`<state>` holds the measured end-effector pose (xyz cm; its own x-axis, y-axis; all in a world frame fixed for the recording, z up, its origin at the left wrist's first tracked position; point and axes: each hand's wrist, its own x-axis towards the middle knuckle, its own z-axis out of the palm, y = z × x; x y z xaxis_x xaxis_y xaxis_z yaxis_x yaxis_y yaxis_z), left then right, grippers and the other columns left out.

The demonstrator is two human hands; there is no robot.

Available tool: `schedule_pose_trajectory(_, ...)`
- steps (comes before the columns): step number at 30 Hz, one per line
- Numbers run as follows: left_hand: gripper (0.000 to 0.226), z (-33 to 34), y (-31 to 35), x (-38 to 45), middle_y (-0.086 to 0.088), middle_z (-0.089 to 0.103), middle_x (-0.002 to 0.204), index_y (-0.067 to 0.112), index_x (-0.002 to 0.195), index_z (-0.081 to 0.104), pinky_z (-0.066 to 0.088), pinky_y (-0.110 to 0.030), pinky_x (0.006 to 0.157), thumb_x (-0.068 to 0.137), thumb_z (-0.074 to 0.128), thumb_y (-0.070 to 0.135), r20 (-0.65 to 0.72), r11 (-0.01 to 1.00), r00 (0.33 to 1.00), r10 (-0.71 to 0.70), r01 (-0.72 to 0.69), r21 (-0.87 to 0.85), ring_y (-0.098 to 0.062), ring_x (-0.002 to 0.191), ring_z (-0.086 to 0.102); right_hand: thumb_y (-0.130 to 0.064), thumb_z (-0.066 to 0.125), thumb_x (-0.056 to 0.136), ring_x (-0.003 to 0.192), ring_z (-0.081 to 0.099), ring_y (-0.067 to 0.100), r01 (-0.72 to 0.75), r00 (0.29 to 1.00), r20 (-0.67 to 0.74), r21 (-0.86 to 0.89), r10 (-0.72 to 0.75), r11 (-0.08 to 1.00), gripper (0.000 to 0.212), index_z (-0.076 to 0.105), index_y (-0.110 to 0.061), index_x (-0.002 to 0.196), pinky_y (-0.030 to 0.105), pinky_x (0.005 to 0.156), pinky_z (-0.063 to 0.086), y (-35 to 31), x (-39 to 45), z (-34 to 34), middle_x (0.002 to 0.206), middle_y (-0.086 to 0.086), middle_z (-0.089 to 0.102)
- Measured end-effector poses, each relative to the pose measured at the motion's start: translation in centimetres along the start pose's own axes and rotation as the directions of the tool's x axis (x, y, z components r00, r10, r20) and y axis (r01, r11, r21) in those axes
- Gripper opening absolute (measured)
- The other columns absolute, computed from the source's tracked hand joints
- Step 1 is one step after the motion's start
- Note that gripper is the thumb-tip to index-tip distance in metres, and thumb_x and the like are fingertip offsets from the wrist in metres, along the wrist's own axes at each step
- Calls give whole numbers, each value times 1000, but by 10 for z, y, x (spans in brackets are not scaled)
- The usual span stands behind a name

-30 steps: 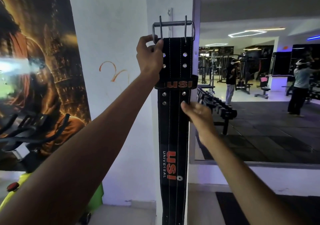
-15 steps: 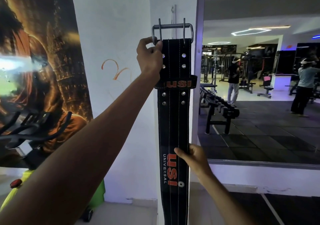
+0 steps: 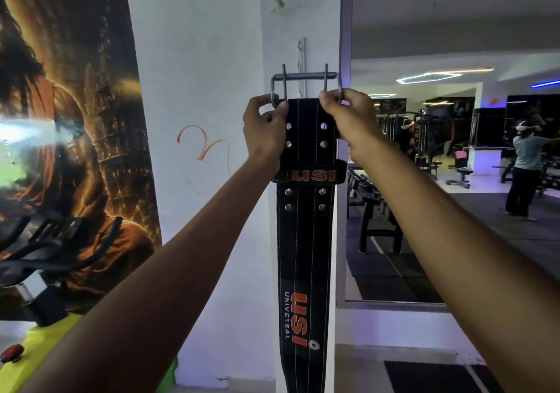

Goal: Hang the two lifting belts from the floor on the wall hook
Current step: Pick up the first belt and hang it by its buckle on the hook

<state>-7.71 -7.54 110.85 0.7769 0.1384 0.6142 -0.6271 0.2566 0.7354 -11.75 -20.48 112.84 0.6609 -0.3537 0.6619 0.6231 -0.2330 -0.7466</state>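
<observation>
L to R: poster (image 3: 69, 120) on the far-left wall, exercise bike handlebars (image 3: 45, 241) low in front of it. White pillar (image 3: 212, 59) next, w/ a thin metal wall hook (image 3: 301, 56) mounted high on it.

Left hand (image 3: 265, 132) is closed, pinching the left end of the buckle (image 3: 306, 85) where it meets the strap. Lifting belt (image 3: 306, 241) hangs straight down the pillar face, black w/ orange USI lettering, rivets near the top, lower end out of frame. Right hand (image 3: 348, 117) is closed on the buckle's right end, same height. Buckle sits just below the hook, apparently not yet over it. Mirror (image 3: 454, 180) to the right shows the gym floor.

Handling, by my read: thick stitched leather, stiff, holds its flat shape instead of sagging; fairly heavy, weight all below the grip. Steel frame looks smooth, prongs swing loose, so grip frame corners, not prongs. Only one belt in view; can't tell where the 2nd is.
</observation>
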Motion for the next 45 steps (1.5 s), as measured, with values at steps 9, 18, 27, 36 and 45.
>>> schedule_pose_trajectory(9, 34, -52, -20, -16, 3, 76, 106, 12, 134, 59, 56, -20, 77, 103, 54, 26, 481, 993, 876, -29, -30, 114, -7, 93, 73, -16, 72, 88, 58, 57, 14, -29, 997, -70, 100, 36, 995, 18, 69, 1, 95, 21, 43, 52, -2, 11, 9, 85, 8, 65)
schedule_pose_trajectory(18, 18, -71, -81, -61, 9, 79, 94, 20, 108, 73, 59, -27, 86, 91, 71, 15, 398, 998, 917, -29, 4, 63, -10, 93, 73, -13, 74, 86, 60, 57, 18, -39, 996, -76, 113, 47, 993, 9, 68, -11, 79, 19, 40, 50, 3, 8, 13, 83, 8, 65)
schedule_pose_trajectory(27, 23, -102, -169, -144, 0, 80, 97, 9, 104, 73, 58, -23, 80, 91, 63, -7, 473, 962, 838, -273, 232, 143, -14, 92, 76, -13, 72, 88, 39, 52, -1, -40, 993, -109, 118, 53, 992, 14, 71, -1, 96, 13, 38, 46, -6, 0, 12, 78, 3, 63)
schedule_pose_trajectory(36, 24, -103, -163, -140, 5, 79, 101, 14, 109, 71, 57, -23, 83, 91, 66, -2, 508, 964, 820, -264, 228, 133, -9, 96, 73, -18, 74, 86, 54, 58, -4, -5, 988, -156, 72, 16, 997, 6, 73, -12, 89, 13, 51, 46, -7, 2, 4, 74, -6, 66)
schedule_pose_trajectory(45, 22, -103, -165, -152, 2, 81, 95, 12, 103, 73, 58, -22, 77, 91, 65, -4, 432, 960, 858, -279, 258, 107, -12, 91, 76, -11, 70, 89, 35, 50, -3, -24, 993, -108, 194, 46, 981, 5, 69, -8, 92, 12, 37, 43, -21, -13, 5, 72, 0, 61)
